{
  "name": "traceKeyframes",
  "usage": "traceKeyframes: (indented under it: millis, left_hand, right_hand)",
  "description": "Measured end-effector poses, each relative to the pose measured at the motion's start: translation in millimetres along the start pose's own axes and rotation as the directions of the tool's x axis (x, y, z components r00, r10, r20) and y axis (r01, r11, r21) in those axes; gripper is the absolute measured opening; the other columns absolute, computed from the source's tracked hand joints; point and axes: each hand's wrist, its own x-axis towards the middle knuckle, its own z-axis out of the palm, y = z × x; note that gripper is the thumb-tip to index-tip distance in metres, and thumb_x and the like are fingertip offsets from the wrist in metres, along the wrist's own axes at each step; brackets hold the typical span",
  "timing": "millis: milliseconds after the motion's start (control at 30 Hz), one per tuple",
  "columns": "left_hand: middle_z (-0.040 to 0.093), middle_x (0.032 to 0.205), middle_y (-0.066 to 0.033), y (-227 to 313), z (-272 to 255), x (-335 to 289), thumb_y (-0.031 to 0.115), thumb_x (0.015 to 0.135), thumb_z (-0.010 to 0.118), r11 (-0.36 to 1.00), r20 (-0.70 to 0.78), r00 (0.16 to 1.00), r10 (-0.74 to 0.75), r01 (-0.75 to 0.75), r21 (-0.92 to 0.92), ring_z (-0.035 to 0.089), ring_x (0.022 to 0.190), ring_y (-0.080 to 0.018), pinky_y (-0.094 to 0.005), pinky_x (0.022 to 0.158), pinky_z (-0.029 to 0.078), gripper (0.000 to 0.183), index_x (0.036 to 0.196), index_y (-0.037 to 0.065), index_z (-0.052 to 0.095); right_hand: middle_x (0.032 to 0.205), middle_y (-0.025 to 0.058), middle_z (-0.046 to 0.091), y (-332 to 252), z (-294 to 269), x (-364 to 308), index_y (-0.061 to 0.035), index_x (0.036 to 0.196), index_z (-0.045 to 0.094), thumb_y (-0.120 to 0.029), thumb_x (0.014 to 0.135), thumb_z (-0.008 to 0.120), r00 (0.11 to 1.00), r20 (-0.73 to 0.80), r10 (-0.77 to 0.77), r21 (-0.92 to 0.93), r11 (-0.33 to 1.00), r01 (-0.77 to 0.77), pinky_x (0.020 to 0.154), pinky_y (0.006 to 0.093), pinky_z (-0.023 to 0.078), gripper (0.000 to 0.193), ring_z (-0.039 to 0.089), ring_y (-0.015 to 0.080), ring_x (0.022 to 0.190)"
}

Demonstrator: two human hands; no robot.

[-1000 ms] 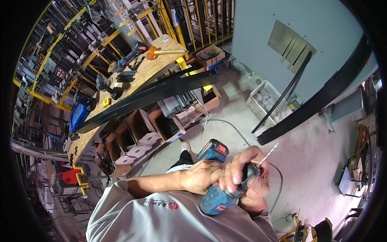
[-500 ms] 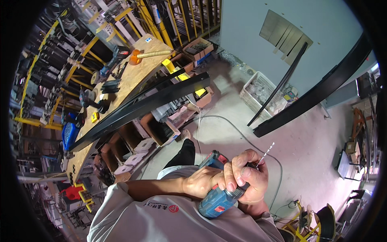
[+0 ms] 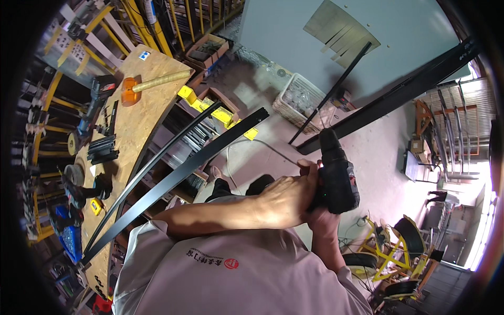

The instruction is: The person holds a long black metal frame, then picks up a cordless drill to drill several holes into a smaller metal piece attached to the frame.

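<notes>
My left hand [image 3: 287, 195] is closed at the grip side of a cordless drill [image 3: 338, 181], near the middle of the view. The drill shows its dark back, with its chuck end [image 3: 329, 139] pointing away from me. My right hand [image 3: 322, 216] is wrapped at the drill's lower part, close against the left hand. Most of its fingers are hidden behind the drill and the left hand. No bit can be made out at the chuck. Beyond the chuck, a long black profile [image 3: 388, 100] slants up to the right.
At left, a wooden workbench [image 3: 123, 123] holds an orange-headed mallet [image 3: 131, 92], another power drill [image 3: 94, 102], a yellow tape measure [image 3: 96, 206] and a long black bar [image 3: 184, 178] overhanging its edge. A white crate [image 3: 299, 94] stands on the floor by a grey panel [image 3: 273, 31]. Yellow-framed reels [image 3: 407, 236] stand at right.
The drill has swung from lying across my body to pointing away. My right hand has left the chuck and bit for the drill's lower part. The view has turned to the right.
</notes>
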Motion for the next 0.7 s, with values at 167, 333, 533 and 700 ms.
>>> traceKeyframes:
  millis: [167, 333, 533, 700]
  left_hand:
    - [0.069, 0.090, -0.0216, -58, -47, -41, 0.029, 0.083, 0.072, 0.913, -0.459, 0.839, 0.294, -0.103, 0.396, 0.069, 0.076, -0.0361, -0.0483, 0.067, 0.057, 0.056, 0.123, -0.009, 0.063]
    - [0.064, 0.115, -0.0250, -143, -68, -41, 0.038, 0.083, 0.077, 0.682, -0.627, 0.763, -0.158, 0.543, 0.490, 0.063, 0.109, -0.0403, -0.0473, 0.089, 0.056, 0.072, 0.131, -0.011, 0.056]
    - [0.067, 0.119, -0.0224, -188, -61, -27, 0.044, 0.084, 0.077, 0.626, -0.574, 0.724, -0.383, 0.660, 0.415, 0.070, 0.101, -0.0386, -0.0465, 0.083, 0.058, 0.069, 0.130, -0.004, 0.058]
    - [0.074, 0.102, -0.0197, -189, -61, -25, 0.046, 0.084, 0.079, 0.574, -0.502, 0.658, -0.562, 0.747, 0.337, 0.074, 0.087, -0.0378, -0.0463, 0.076, 0.060, 0.064, 0.125, 0.001, 0.061]
  right_hand:
    - [0.118, 0.0148, 0.070, 26, -8, 50, -0.0020, 0.137, 0.054, -0.025, 0.087, 0.087, 0.914, -0.281, 0.291, -0.040, 0.949, -0.314, 0.081, 0.0338, 0.056, 0.064, 0.068, 0.0210, 0.097]
    - [0.113, 0.0146, 0.068, 84, 1, 137, -0.0033, 0.137, 0.054, -0.023, 0.082, 0.089, 0.982, -0.157, -0.110, -0.711, 0.703, -0.035, 0.078, 0.0379, 0.057, 0.068, 0.069, 0.0261, 0.094]
    - [0.118, 0.0280, 0.060, 109, 57, 224, 0.0139, 0.144, 0.041, -0.012, 0.078, 0.077, 0.959, 0.272, -0.085, -0.955, 0.097, 0.279, 0.085, 0.0461, 0.058, 0.080, 0.068, 0.0421, 0.102]
    - [0.107, 0.0226, 0.060, 145, 104, 241, 0.0094, 0.138, 0.049, -0.006, 0.087, 0.060, 0.785, 0.568, -0.245, -0.817, -0.058, 0.573, 0.082, 0.0435, 0.056, 0.055, 0.065, 0.0363, 0.090]
